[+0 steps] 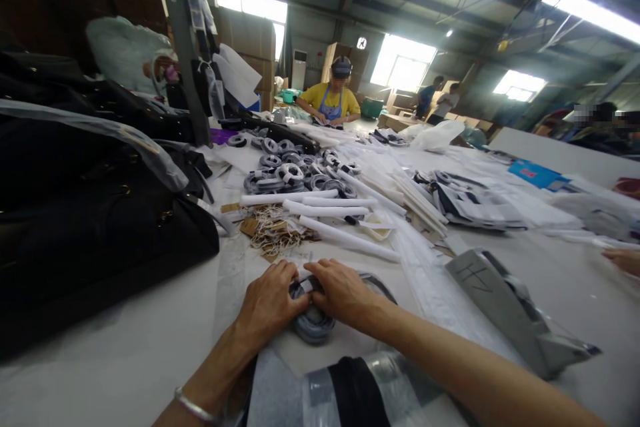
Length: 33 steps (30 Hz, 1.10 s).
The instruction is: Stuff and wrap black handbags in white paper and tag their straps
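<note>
On the white table in front of me lies a coiled grey strap [314,330], wound into a ring. My left hand [270,297] grips its left side, with the thumb pressed inward at the upper part. From the right, my right hand [343,290] closes on the same coil, its fingertips almost meeting those of the left. A small white piece shows between the fingers; what it is I cannot make out. Closer to me is a clear-plastic-wrapped bundle with a black band [353,390]. Behind the hands sit brown tags with white strings [280,230].
Black bags [100,233] fill the left side. Many similar coils [290,173] are heaped beyond white rolled tubes [330,210]. A grey tape dispenser-like object [505,310] and grey flat pieces [475,200] lie right. A person in a yellow shirt [310,103] works at the far end.
</note>
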Motion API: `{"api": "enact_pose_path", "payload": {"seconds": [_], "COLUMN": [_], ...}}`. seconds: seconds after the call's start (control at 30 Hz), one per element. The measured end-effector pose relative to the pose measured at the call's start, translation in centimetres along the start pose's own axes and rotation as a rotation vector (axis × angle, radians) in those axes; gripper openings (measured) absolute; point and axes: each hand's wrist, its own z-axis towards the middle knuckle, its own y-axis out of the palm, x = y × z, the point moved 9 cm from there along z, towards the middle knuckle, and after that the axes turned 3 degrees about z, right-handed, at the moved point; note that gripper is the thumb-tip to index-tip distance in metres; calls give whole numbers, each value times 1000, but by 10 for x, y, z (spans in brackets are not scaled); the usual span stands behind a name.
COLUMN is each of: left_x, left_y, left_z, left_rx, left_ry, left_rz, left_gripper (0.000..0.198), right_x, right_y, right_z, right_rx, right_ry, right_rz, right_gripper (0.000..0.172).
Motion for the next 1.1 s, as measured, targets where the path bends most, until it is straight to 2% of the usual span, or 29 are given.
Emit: {"api": "enact_pose_path", "payload": {"seconds": [0.07,0.13,0.2,0.3,0.37,0.53,0.63,0.83,0.9,1.0,1.1], "left_x": [-1,-3,-4,-4,-4,-5,-5,-4,-1,-1,-1], "left_y": [0,1,2,3,2,3,4,4,5,6,7], "left_z": [1,2,3,4,3,2,3,6,7,10,12], "left_rx": [10,4,-28,-71,-78,-96,-94,-60,-55,-47,-38], "left_ry": [0,-2,4,24,30,38,28,-71,-73,-85,-79], "left_rz": [23,28,8,-22,-31,-61,-54,-10,0,21,23], "left_gripper": [20,23,26,29,29,26,22,15,16,15,13], "right_x": [-4,-8,-11,-13,-12,-2,5,10,14,44,109], "right_y": [-1,-2,-2,4,9,9,3,-1,-5,-27,-76], "right_z": [-2,-4,-6,-10,-11,-7,2,13,13,11,3], "right_rx": [26,67,125,149,123,86,123,182,141,117,261], "right_ry": [-46,-114,-182,-231,-205,-61,-4,-33,-59,0,248], "right_rz": [-4,-14,-52,-143,-153,-62,5,184,281,325,-9], "right_gripper": [52,52,41,13,7,17,18,21,18,12,20]}}
